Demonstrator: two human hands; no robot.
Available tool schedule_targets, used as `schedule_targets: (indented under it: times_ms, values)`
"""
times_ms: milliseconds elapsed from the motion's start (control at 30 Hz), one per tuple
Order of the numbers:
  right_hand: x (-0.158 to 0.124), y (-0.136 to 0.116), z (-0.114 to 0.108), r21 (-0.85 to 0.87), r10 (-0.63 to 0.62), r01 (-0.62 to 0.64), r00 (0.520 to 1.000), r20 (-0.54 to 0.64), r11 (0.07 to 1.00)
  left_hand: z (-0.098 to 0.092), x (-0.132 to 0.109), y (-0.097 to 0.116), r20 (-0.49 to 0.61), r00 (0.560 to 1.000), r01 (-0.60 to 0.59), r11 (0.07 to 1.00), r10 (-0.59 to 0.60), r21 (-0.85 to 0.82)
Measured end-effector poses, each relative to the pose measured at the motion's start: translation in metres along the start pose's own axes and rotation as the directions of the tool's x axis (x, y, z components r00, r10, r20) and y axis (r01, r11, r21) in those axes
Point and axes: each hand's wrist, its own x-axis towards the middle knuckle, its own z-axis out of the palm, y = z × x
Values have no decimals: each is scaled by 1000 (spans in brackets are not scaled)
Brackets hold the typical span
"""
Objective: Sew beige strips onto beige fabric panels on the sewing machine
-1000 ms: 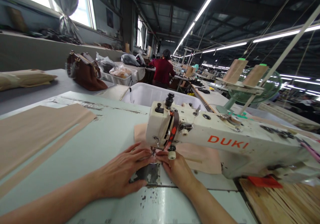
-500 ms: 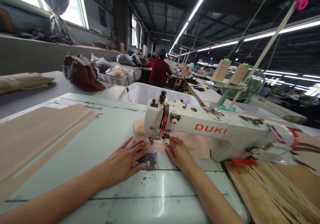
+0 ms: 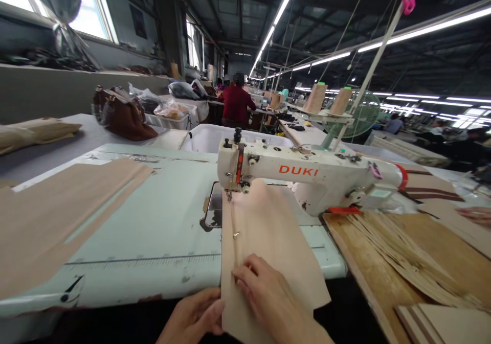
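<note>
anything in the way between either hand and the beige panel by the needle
Nothing visible. The right hand rests on the panel; the left hand is at its left edge. A metal pull lies beyond the right fingertips, not between.

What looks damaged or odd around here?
The pale-green sewing table looks worn: its surface is chipped beside the metal plate left of the tan panel, showing dark and brown patches. Nothing appears spilled.

Brown handbag [image 3: 125,118] on a grey table [image 3: 82,129], left; person [image 3: 236,104] in dark red, beyond; green fan [image 3: 369,116], right; tied curtain [image 3: 57,1] at a window [image 3: 90,14], upper left.
</note>
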Motion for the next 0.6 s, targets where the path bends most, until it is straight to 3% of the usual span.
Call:
schedule_targets:
  times_ms: [133,233,367,500,600]
  values:
    - [34,9,-8,-180,29,-20,999,42,983,19,15,10,-64,993,81,957,-102,-280]
    - [46,13,-19,-98,83,-78,996,42,992,25,17,17,-115,976,132,920,-186,-370]
    - [15,3,-28,149,-23,24,1000,-6,989,24,10,38,-103,966,164,869,-238,-467]
    - [-29,-10,-8,153,-237,243,970,-53,958,21,6,60,-106,966,155,856,-235,-493]
    - [-37,-10,11,166,-163,180,980,-111,970,16,8,61,-144,970,121,903,-196,-412]
